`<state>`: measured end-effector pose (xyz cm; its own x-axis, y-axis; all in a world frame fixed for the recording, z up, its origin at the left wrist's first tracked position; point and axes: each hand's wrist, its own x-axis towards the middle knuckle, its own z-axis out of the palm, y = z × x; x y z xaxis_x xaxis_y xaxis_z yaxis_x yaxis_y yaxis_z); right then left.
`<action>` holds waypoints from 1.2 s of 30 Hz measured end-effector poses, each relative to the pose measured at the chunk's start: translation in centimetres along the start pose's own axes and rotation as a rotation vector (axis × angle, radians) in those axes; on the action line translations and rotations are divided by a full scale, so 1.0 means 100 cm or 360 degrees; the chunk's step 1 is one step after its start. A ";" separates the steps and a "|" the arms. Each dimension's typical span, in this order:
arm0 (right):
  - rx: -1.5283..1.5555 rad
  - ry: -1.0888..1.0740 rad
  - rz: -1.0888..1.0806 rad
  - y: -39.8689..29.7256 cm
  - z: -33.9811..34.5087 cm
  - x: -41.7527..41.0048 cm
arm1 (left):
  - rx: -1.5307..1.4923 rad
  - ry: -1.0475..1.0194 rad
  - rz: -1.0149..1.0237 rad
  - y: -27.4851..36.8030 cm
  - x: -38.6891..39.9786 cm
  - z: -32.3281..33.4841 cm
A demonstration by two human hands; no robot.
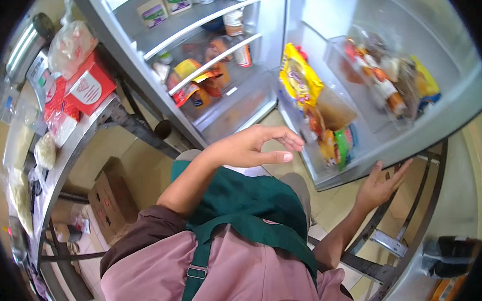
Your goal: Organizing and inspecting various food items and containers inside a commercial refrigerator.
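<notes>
My left hand (261,146) is held in front of the green apron (246,195), fingers slightly bent and apart from the thumb, with nothing in it. Beyond it stands the opened fridge door (404,147), its bins holding a yellow bag (300,78), other plastic packets and bagged food. My right hand (380,184) is spread beside the door's outer edge and holds nothing; whether it touches the door cannot be told. The fridge interior (226,113) at the upper left holds packets, small cartons (178,0) and bottles on its shelves.
At the left, a metal table (78,138) bears a red box (91,85), plastic bags and a metal container. A cardboard box (111,203) lies below it. A metal frame (418,192) and a counter (446,206) with packets stand at the right.
</notes>
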<state>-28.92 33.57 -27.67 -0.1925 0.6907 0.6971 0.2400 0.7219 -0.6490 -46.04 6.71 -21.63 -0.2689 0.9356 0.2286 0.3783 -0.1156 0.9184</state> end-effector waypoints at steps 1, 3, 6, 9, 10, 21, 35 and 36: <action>0.0022 -0.0033 -0.0010 0.001 0.004 0.000 | 0.0080 -0.0047 -0.0039 -0.005 -0.004 -0.007; -0.0121 -0.0088 -0.0104 0.005 0.007 -0.001 | 0.0127 -0.0118 -0.0086 -0.019 -0.009 -0.015; -0.0137 -0.0154 -0.0109 0.016 0.010 -0.003 | 0.0159 -0.0217 -0.0170 -0.040 -0.014 -0.018; -0.0179 -0.0194 0.0081 0.020 0.015 -0.009 | 0.0189 -0.0173 -0.0270 -0.066 -0.027 -0.024; -0.0173 -0.0228 0.0290 0.021 0.017 -0.011 | 0.0236 -0.0119 -0.0316 -0.074 -0.032 -0.025; -0.0163 0.0251 0.0164 0.044 0.053 -0.025 | 0.1112 0.0045 -0.0960 -0.101 -0.057 -0.037; -0.0027 0.0341 0.0205 0.050 0.075 -0.004 | 0.1165 -0.0068 -0.0921 -0.155 -0.044 -0.038; -0.0053 0.0354 0.0187 0.049 0.081 -0.003 | 0.1146 -0.0075 -0.0894 -0.156 -0.045 -0.040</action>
<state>-35.40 37.23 -33.49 0.0515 0.7408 0.6698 0.2801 0.6330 -0.7217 -54.30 2.94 -35.65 -0.5500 0.8059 -0.2193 0.6680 0.5821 0.4636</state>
